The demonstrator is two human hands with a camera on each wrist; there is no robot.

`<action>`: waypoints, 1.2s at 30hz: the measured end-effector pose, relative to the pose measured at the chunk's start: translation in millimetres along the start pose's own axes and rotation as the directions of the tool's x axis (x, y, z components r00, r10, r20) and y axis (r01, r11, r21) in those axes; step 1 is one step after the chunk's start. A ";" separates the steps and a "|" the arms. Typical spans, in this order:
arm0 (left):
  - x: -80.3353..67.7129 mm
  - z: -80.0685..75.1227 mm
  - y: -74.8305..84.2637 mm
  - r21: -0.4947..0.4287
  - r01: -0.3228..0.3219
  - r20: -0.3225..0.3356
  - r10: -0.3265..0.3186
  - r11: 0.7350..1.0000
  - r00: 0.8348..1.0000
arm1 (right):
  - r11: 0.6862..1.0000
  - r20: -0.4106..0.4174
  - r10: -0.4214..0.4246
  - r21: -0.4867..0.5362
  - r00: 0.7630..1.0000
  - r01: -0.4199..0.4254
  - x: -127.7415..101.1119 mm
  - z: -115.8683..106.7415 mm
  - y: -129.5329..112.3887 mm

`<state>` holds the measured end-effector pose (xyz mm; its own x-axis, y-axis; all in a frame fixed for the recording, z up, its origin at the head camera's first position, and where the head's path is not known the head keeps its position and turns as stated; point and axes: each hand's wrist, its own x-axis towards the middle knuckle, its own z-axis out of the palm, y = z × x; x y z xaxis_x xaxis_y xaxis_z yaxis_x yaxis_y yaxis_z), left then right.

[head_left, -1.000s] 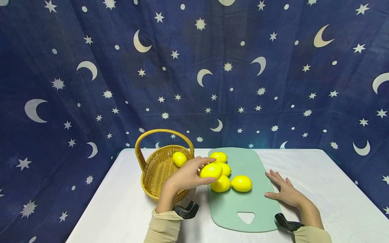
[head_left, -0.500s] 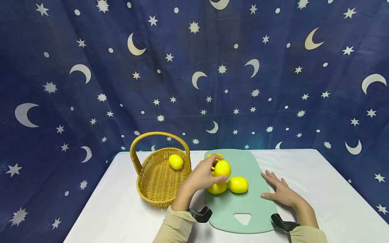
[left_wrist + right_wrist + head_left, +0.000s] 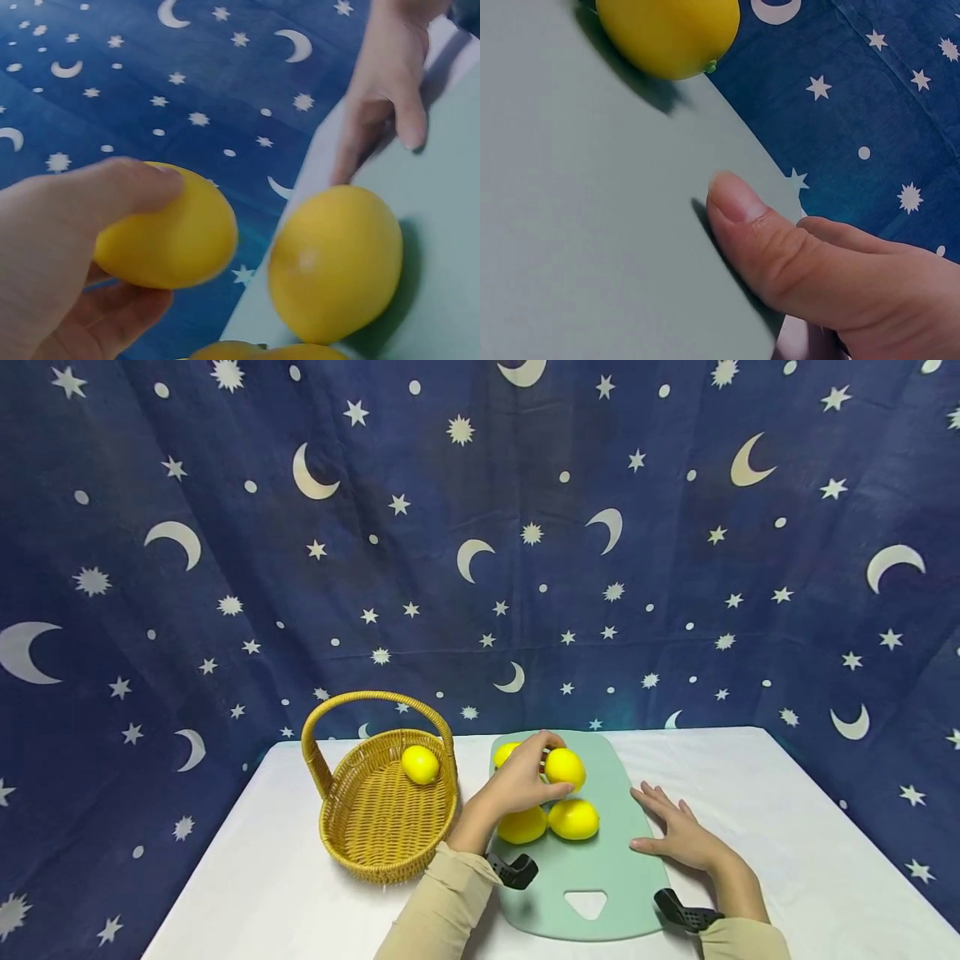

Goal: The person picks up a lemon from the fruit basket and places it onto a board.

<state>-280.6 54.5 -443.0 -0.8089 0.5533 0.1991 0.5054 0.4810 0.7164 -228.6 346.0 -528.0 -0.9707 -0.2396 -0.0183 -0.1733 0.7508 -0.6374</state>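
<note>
My left hand point(image 3: 525, 783) grips a yellow lemon point(image 3: 566, 768) over the back of a pale green cutting board point(image 3: 600, 872); up close, fingers and thumb curl round that lemon point(image 3: 169, 225). Two lemons point(image 3: 573, 819) point(image 3: 521, 826) lie on the board just in front of the hand, and another point(image 3: 504, 752) peeks out behind it. One lemon point(image 3: 420, 764) lies in the wicker basket point(image 3: 375, 835) to the left. My right hand point(image 3: 675, 837) rests flat on the board's right edge, with its thumb point(image 3: 780, 247) on the green surface.
The basket has a tall arched handle point(image 3: 375, 697) and stands right beside the board's left edge. Everything sits on a white table point(image 3: 787, 860) backed by a dark blue star-and-moon cloth point(image 3: 480, 527). Black wrist mounts point(image 3: 513, 870) sit near both sleeves.
My left hand has carried the lemon to the right, from the board's left edge beside the basket to over the board's middle back. The right hand has stayed flat in place.
</note>
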 end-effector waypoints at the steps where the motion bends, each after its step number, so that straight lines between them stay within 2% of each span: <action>1: 2.3 2.0 -1.0 0.000 -0.006 0.003 0.006 1.000 1.000 | 1.000 -0.002 0.000 -0.005 1.000 0.000 -0.1 0.2 0.0; 10: 13.0 8.9 -8.5 0.093 -0.062 0.002 0.063 0.994 0.998 | 1.000 -0.007 0.020 -0.013 1.000 -0.020 2.3 2.6 -0.2; 20: 16.7 16.0 -20.8 0.192 -0.065 0.006 0.065 0.979 0.998 | 1.000 -0.015 0.008 -0.002 1.000 -0.008 0.1 1.0 -2.3; 30: 20.5 20.8 -25.8 0.238 -0.049 0.055 0.037 0.970 0.998 | 1.000 -0.016 0.022 -0.009 1.000 -0.022 0.8 1.0 -1.5; 36: 21.9 23.6 -28.8 0.279 -0.081 0.051 0.069 0.957 0.996 | 1.000 -0.016 0.028 -0.011 0.999 -0.029 1.1 1.2 -0.2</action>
<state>-305.8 68.8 -475.0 -0.7557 0.6190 0.2139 0.6326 0.6055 0.4830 -229.5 344.8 -528.9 -0.9778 -0.2082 -0.0242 -0.1473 0.7643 -0.6278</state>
